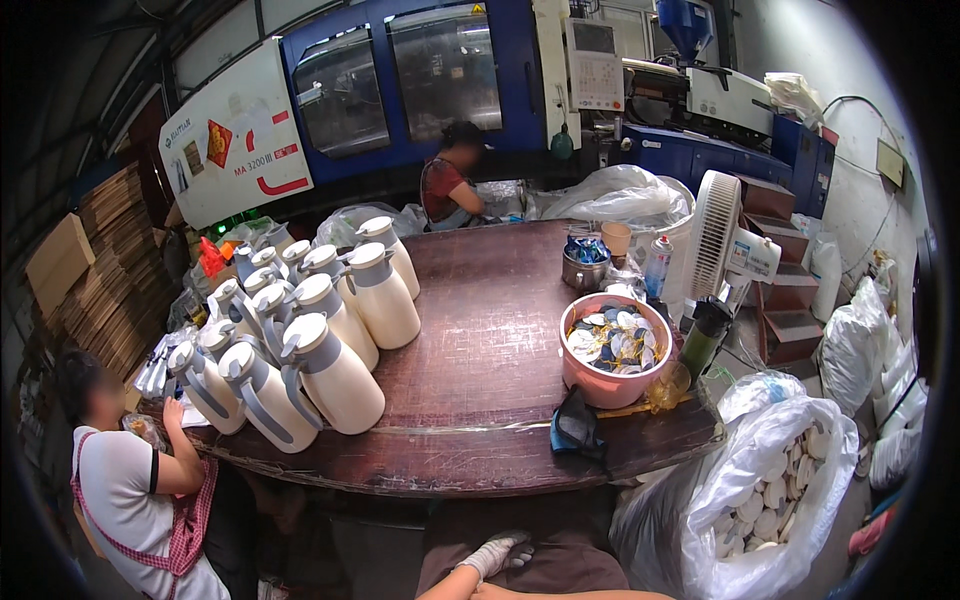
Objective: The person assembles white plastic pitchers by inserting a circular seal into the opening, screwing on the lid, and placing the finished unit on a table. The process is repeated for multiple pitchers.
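Observation:
My left hand (500, 554), in a white glove with greyish fingertips, rests on my lap over dark trousers (560, 535). Its fingers are loosely bent, and I see nothing held in them. My right forearm (545, 593) crosses the lower edge beside it; the right hand itself is out of sight. Ahead of my lap is the dark reddish-brown table (470, 370). A blue and black cloth item (577, 425) hangs at its near edge. Behind that, a pink tub (607, 386) holds many round whitish and grey pieces. Both hands are well apart from these things.
Cream jugs (335, 380) with grey handles crowd the table's left. A large plastic sack (700, 520) of pale lids stands at right, near a white fan (715, 235), metal pot (585, 272), spray can (657, 265) and dark bottle (705, 335). Two people sit left and across.

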### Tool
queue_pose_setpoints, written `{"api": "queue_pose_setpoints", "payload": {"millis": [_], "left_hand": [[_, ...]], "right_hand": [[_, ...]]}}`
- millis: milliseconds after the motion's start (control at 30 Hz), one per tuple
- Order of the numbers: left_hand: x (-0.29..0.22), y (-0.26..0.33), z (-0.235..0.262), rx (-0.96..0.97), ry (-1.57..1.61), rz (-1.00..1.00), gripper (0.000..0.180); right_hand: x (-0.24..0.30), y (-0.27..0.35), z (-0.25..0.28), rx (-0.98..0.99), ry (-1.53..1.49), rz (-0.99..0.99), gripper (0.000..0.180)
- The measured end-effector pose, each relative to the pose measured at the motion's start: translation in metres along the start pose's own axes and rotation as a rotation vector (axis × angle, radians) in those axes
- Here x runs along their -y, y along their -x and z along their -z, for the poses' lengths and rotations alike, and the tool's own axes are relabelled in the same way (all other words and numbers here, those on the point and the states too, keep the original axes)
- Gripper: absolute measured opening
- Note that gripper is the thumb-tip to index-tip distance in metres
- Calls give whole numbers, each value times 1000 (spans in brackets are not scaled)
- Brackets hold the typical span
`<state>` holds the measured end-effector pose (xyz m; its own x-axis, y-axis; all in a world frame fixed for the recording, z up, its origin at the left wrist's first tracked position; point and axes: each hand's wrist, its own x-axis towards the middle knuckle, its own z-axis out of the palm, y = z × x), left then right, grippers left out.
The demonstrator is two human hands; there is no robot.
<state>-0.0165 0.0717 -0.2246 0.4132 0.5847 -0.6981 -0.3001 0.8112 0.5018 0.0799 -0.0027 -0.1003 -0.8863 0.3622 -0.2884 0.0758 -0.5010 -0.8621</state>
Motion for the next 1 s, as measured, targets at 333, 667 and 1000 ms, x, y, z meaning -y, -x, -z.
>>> {"api": "queue_pose_setpoints", "payload": {"millis": [333,667,1000], "left_hand": [[-1,3,-2,-16,0,5,29],[-3,5,-6,-54,-14,-7,30],[-8,8,-1,-86,-127,-8,23]], "right_hand": [[-15,-3,2,-51,-6,14,19],[-12,-5,7,3,3,-7,18],[-78,-29,29,101,-5,-162,31]]}}
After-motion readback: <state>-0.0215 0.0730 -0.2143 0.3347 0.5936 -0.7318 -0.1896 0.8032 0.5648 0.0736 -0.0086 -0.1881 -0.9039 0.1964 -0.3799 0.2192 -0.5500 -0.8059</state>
